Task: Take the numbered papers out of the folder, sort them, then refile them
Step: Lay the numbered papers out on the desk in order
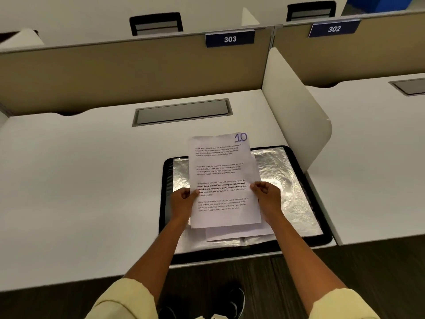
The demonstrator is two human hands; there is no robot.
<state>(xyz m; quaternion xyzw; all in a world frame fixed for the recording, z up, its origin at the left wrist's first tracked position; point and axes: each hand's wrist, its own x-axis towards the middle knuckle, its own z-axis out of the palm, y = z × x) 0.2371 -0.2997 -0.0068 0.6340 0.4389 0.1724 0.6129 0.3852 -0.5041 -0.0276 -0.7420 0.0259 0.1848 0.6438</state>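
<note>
A stack of white printed papers (222,171) is held up over the open folder (287,180), which has a black rim and a shiny silver lining. The top sheet bears a handwritten purple "10" at its upper right corner. My left hand (182,200) grips the stack's left edge, thumb on the front. My right hand (266,196) pinches the right edge. More white sheets (239,233) show below the held stack, lying in the folder's near part.
The folder lies on a white desk (80,192), at its near right. A grey cable hatch (182,112) sits at the back. A white divider panel (296,111) stands on the right. A beige partition with label "303" (230,39) rises behind.
</note>
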